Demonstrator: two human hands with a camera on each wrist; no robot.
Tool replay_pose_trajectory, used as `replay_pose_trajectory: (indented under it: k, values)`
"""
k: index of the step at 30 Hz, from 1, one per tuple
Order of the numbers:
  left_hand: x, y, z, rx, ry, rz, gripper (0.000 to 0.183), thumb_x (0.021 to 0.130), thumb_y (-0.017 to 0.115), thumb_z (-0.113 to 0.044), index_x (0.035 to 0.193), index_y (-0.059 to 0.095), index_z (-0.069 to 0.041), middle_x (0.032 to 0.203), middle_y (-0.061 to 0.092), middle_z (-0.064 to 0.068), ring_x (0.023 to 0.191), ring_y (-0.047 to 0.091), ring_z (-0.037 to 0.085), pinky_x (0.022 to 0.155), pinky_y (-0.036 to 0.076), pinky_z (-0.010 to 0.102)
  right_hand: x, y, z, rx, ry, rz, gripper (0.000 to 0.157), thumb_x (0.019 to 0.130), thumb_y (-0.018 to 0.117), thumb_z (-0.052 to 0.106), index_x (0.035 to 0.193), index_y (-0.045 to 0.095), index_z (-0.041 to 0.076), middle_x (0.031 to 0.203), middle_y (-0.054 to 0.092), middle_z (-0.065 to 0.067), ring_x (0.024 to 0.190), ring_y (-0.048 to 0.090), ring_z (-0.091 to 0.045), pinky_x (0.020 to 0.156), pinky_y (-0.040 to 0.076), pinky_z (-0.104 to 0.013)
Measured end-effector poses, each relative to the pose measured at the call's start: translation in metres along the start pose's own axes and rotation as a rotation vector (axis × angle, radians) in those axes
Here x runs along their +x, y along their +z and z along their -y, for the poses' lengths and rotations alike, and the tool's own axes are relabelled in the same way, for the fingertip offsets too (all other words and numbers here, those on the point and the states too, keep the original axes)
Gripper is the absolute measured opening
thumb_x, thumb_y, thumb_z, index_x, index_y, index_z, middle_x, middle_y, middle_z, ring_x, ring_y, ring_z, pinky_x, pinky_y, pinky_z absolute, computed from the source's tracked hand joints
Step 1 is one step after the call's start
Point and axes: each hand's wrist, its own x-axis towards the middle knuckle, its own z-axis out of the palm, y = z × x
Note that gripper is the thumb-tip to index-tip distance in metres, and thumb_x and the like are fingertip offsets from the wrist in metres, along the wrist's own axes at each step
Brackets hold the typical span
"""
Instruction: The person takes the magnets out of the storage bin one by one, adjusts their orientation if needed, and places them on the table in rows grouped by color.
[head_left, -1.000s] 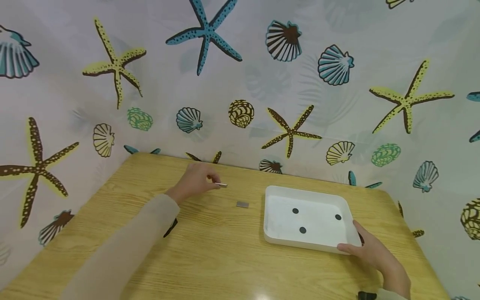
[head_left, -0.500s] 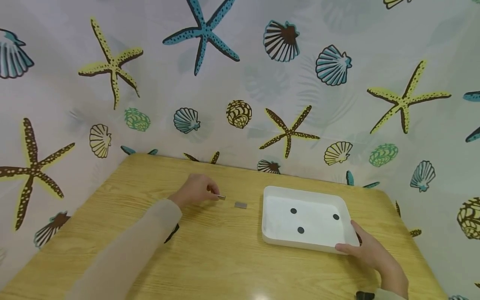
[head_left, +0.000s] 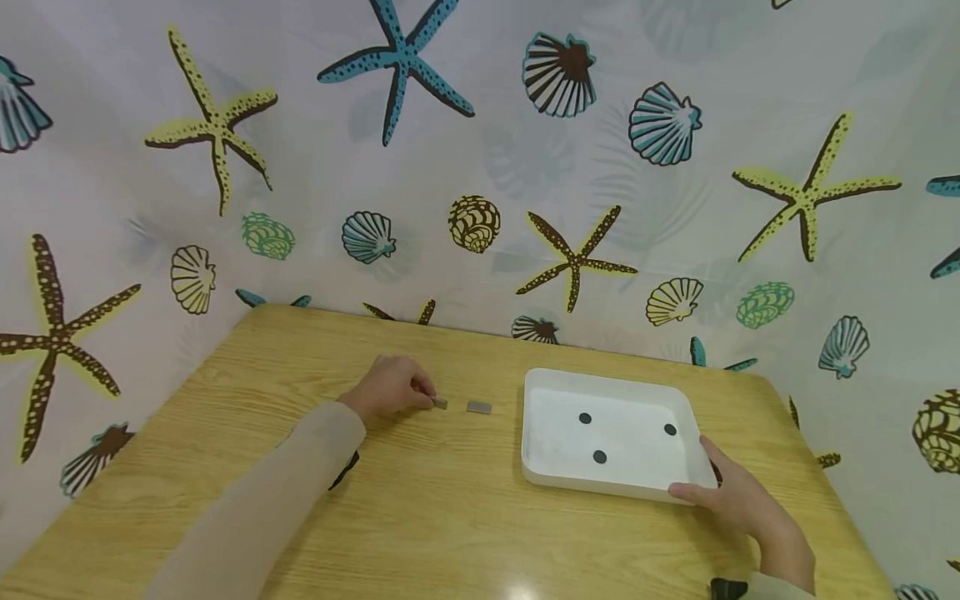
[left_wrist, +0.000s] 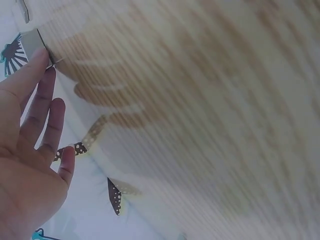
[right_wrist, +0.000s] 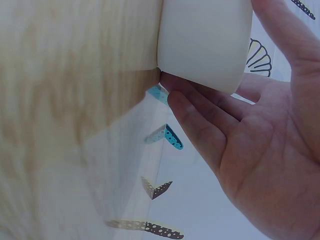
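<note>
My left hand [head_left: 392,387] pinches a small flat grey rectangular piece [head_left: 439,403] between thumb and fingertips, low over the wooden table. In the left wrist view the thumb lies across this grey piece [left_wrist: 35,44]; whether it touches the tabletop I cannot tell. Just right of it, a second grey rectangle [head_left: 479,407] lies flat on the table. My right hand [head_left: 738,498] holds the near right corner of a shallow white tray [head_left: 600,483], thumb on the near side, fingers along the right side. Three dark round spots [head_left: 600,457] show on the tray's floor.
The wooden table [head_left: 420,517] carries the tray at right of centre. Behind it and at both sides hangs a white cloth [head_left: 315,175] printed with starfish and shells. Dark bands [head_left: 729,588] sit near the cuffs of both light sleeves.
My left hand has come down and slightly nearer with the grey piece, now about level with the second one. The right hand keeps its hold on the tray. The head view shifts slightly.
</note>
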Motion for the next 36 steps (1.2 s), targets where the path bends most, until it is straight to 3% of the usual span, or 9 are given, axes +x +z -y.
replay_pose_trajectory:
  k: [11,22,30,36]
  values:
    - [0.0024,0.0021,0.0023,-0.012,0.024,0.003,0.009,0.093,0.077,-0.025,0.096,0.084,-0.021,0.101,0.08,-0.003,0.098,0.07,0.02,0.111,0.03,0.06,-0.001,-0.0008,0.0008,0.005,0.009,-0.001,0.124,0.087,0.072,0.065,0.163,0.0,-0.002,0.166,0.007,-0.038,0.152,0.012,-0.059,0.12,0.018,-0.073]
    - [0.0048,0.0045,0.002,0.039,0.038,-0.028,0.013,0.096,0.073,-0.025,0.1,0.084,-0.02,0.107,0.08,0.0,0.106,0.071,0.025,0.106,0.034,0.058,-0.001,-0.0005,0.0011,-0.007,0.009,-0.006,0.125,0.086,0.072,0.066,0.164,0.001,-0.002,0.165,0.008,-0.038,0.152,0.013,-0.059,0.12,0.019,-0.073]
    - [0.0018,0.0042,-0.0039,0.012,0.022,-0.013,0.017,0.091,0.08,-0.023,0.106,0.083,-0.016,0.106,0.076,0.001,0.096,0.066,0.021,0.102,0.031,0.055,0.0012,-0.0002,0.0004,-0.003,0.012,-0.001,0.127,0.085,0.072,0.067,0.164,0.0,-0.002,0.165,0.008,-0.038,0.152,0.012,-0.059,0.12,0.019,-0.073]
    - [0.001,0.0035,-0.0044,-0.002,0.035,-0.007,0.013,0.09,0.08,-0.021,0.102,0.084,-0.017,0.104,0.074,0.0,0.095,0.065,0.019,0.104,0.03,0.058,0.0019,-0.0005,-0.0004,-0.007,0.017,-0.005,0.128,0.084,0.072,0.068,0.164,0.0,-0.001,0.166,0.008,-0.037,0.152,0.012,-0.059,0.12,0.018,-0.073]
